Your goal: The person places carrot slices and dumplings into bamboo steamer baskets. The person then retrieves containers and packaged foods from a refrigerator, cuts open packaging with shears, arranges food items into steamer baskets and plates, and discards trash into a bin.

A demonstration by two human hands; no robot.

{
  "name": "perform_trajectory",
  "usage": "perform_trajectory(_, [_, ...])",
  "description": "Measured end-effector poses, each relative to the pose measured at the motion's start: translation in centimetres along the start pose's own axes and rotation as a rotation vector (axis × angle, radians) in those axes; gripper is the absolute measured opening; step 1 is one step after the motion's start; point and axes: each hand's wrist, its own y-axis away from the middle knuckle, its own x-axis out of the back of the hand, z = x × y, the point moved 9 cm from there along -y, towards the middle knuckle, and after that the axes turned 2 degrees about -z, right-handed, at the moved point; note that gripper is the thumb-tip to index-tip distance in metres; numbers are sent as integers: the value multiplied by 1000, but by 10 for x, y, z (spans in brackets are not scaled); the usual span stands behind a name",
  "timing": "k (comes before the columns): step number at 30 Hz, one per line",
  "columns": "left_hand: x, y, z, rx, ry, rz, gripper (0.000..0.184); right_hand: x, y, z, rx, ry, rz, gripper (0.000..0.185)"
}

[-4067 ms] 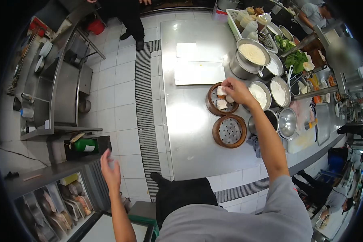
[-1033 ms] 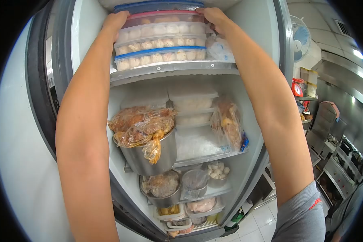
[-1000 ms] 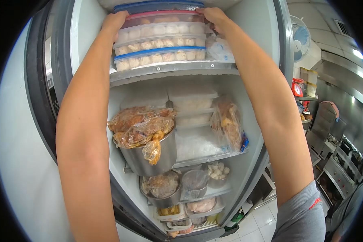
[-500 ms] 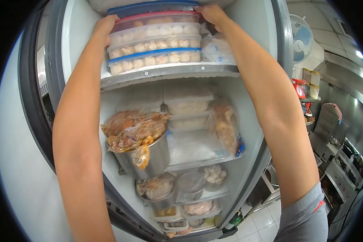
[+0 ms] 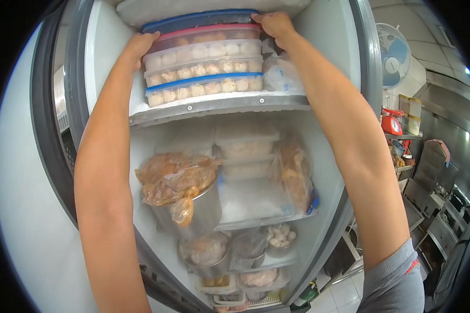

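Plastic containers stand stacked on the top shelf of an open refrigerator, between the person's two hands. The bottom one has a blue lid and holds a row of pale round pieces; above it, one holds similar lumpy pieces and the next, smooth white balls. A container with a pink lid holds orange-tinged pieces, and on top lies a blue-lidded container, its contents unclear.

The left hand touches the stack's upper left corner, thumb extended; whether its fingers are spread or pressed together cannot be told. The right hand has its thumb at the topmost container's right end, its other fingers partly hidden.

A clear bag sits right of the stack on the top shelf. Below that shelf are a steel pot bearing bagged brown food, and, farther down, a bowl of white balls.
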Motion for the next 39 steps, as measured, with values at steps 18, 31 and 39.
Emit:
perform_trajectory(18, [-26,51,58,-211,-169,-14,51,24,11,33,-324,-505,-38,58])
perform_trajectory(31, [-33,100,120,-655,-430,458,61,37,32,17,-303,-639,183,44])
perform_trajectory(39, [-90,121,150,-691,-1283,498,66,26,43,-22,-19,-686,184,56])
